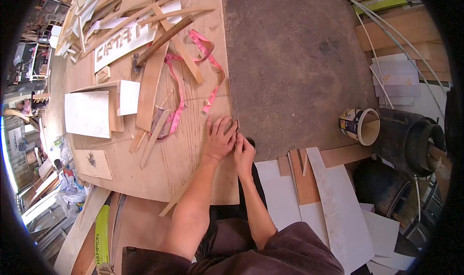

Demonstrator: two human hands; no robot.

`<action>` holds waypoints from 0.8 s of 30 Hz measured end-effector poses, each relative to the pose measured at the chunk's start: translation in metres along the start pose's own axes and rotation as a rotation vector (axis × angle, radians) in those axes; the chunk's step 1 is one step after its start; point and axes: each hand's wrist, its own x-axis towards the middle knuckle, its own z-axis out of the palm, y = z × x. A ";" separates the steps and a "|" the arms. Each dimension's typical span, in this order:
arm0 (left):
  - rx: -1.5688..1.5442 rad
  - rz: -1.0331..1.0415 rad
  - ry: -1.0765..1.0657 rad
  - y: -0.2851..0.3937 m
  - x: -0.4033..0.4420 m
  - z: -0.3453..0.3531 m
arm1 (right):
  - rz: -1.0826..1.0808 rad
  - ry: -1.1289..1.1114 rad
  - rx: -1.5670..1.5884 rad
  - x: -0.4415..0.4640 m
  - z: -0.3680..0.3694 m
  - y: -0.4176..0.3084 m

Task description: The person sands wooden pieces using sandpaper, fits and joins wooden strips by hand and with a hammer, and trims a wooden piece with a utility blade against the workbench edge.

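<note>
Near the right edge of the plywood table (193, 106), my left hand (220, 139) rests with its fingers bent toward the edge. My right hand (244, 152) is closed just beyond that edge, its fingertips almost touching those of the left. Whatever lies between the fingertips is too small to make out. A pink measuring tape (181, 89) lies in loose loops above and left of my hands. Farther up, a wooden-handled hammer (164, 41) rests on wooden strips.
A white box-like piece (87, 113) stands at the left, with small nails (92, 160) on a board below it. Scrap wood strips (116, 9) are piled at the top left. On the right are a bucket (351, 123), a black drum (401, 135) and boards on the floor.
</note>
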 end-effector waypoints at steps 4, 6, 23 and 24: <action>0.004 -0.014 -0.012 0.000 -0.002 0.003 | -0.048 0.044 -0.028 0.007 0.003 0.005; 0.029 0.005 -0.010 -0.001 -0.003 0.001 | 0.005 0.001 -0.053 0.005 0.000 -0.001; -0.001 -0.017 -0.018 0.000 -0.003 0.003 | -0.004 0.020 -0.019 0.006 0.003 -0.001; 0.016 -0.003 -0.017 0.001 -0.003 0.000 | 0.002 0.018 -0.017 0.003 0.003 -0.002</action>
